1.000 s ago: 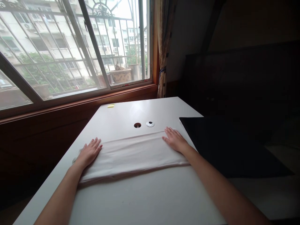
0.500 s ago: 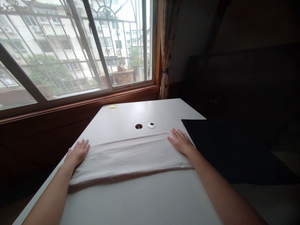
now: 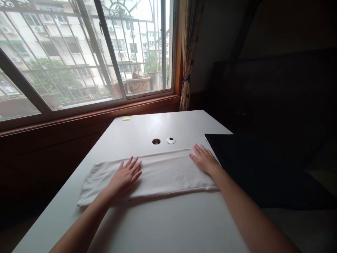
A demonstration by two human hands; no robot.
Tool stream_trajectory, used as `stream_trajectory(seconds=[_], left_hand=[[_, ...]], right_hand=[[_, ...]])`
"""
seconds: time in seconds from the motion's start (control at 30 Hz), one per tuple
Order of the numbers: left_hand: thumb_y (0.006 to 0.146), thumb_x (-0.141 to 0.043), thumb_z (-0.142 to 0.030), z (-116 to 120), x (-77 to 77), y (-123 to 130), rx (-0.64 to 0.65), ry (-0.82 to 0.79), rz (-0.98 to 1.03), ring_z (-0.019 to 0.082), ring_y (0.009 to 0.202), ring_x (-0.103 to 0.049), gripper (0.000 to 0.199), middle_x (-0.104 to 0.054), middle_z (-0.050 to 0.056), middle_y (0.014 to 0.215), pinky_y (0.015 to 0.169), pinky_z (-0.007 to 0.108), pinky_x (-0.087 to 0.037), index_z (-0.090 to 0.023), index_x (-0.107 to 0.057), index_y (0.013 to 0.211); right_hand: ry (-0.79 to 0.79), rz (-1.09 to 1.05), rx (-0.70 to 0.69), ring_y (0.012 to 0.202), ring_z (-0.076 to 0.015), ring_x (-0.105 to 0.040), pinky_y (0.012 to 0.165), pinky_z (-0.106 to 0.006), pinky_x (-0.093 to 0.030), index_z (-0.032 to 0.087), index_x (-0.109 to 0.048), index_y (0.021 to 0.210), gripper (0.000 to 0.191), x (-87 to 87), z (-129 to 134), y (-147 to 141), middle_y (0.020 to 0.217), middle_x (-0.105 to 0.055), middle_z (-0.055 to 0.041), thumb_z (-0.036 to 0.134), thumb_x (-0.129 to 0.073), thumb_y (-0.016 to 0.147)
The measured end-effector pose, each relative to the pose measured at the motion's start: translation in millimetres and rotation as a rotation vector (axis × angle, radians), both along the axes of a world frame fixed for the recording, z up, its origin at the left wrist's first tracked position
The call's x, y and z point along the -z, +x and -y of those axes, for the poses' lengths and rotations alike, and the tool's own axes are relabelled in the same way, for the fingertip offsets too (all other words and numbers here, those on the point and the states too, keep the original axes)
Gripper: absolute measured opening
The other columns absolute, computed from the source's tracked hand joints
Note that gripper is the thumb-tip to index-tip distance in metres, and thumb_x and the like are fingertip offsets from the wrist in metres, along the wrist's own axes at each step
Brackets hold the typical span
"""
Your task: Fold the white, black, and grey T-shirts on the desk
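A folded white cloth garment (image 3: 163, 175) lies as a long flat strip across the white table (image 3: 158, 225); I cannot tell what kind of garment it is. My left hand (image 3: 127, 175) rests on it left of the middle, palm down with the fingers spread. At the strip's right end lies my right hand (image 3: 204, 160), also flat and open, its fingers apart. Light wrinkles show in the cloth near its left end.
Dark cloth (image 3: 258, 168) covers the table's right side, close to my right forearm. Beyond the garment are a round hole (image 3: 156, 141) and a white ring-shaped cap (image 3: 171, 140). A yellow note (image 3: 126, 118) sits near the far edge, below the window (image 3: 79, 52).
My left hand has moved right, from the garment's left end toward its middle, uncovering that end. My right hand has stayed in place.
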State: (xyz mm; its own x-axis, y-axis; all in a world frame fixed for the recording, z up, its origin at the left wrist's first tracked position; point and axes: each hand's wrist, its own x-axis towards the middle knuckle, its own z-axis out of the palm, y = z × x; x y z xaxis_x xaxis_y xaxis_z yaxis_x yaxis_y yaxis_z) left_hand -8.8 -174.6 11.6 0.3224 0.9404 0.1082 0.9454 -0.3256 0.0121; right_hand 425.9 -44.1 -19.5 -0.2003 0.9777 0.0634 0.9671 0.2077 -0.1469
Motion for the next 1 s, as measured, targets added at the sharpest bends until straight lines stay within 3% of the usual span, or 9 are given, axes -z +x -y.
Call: stream_trajectory(seconds=[0.07,0.13,0.37,0.63,1.0], left_hand=[[0.107,-0.028,-0.057,3.9,8.0,7.8,0.009,-0.036,0.009,0.031,0.157,-0.024,0.062,-0.028,0.006,0.169,0.124,0.061,-0.025,-0.029,-0.032,0.161],[0.107,-0.028,-0.056,6.9,13.9,-1.0,-0.025,-0.032,0.011,0.03,0.157,-0.024,0.061,-0.027,0.007,0.169,0.124,0.059,-0.024,-0.028,-0.03,0.162],[0.107,-0.032,-0.056,21.1,24.1,-71.1,-0.147,0.036,-0.003,0.029,0.156,-0.028,0.06,-0.03,0.007,0.168,0.126,0.055,-0.023,-0.029,-0.034,0.16],[0.106,-0.024,-0.057,31.0,16.4,-128.7,-0.318,-0.055,-0.019,0.026,0.158,-0.022,0.063,-0.022,0.005,0.17,0.127,0.049,-0.021,-0.027,-0.031,0.162],[0.106,-0.023,-0.057,29.2,15.4,-141.3,-0.389,-0.102,0.001,0.027,0.159,-0.018,0.062,-0.019,0.003,0.171,0.126,0.054,-0.019,-0.032,-0.026,0.163]], right_hand=[[-0.001,0.003,-0.005,0.158,-0.0302,-0.019,0.128,-0.052,-0.017,0.017,-0.031,0.163,0.076,-1.1,0.9,0.7,0.172,-0.023,-0.0067,0.063,-0.019,0.103],[-0.001,0.008,-0.009,0.158,-0.03,-0.018,0.128,-0.052,-0.017,0.017,-0.031,0.163,0.076,-2.4,1.9,0.8,0.172,-0.022,-0.0062,0.063,-0.019,0.103],[-0.02,0.007,-0.012,0.158,-0.0303,-0.018,0.128,-0.052,-0.018,0.017,-0.03,0.164,0.077,-2.2,-0.3,3.3,0.172,-0.022,-0.0051,0.063,-0.02,0.103],[-0.02,0.004,-0.012,0.158,-0.0305,-0.018,0.128,-0.052,-0.019,0.017,-0.031,0.163,0.077,2.0,-4.4,6.1,0.172,-0.022,-0.0052,0.063,-0.019,0.102],[0.0,-0.007,-0.01,0.158,-0.03,-0.02,0.127,-0.052,-0.02,0.022,-0.032,0.163,0.075,8.6,-8.5,10.5,0.171,-0.024,-0.0034,0.063,-0.019,0.102]])
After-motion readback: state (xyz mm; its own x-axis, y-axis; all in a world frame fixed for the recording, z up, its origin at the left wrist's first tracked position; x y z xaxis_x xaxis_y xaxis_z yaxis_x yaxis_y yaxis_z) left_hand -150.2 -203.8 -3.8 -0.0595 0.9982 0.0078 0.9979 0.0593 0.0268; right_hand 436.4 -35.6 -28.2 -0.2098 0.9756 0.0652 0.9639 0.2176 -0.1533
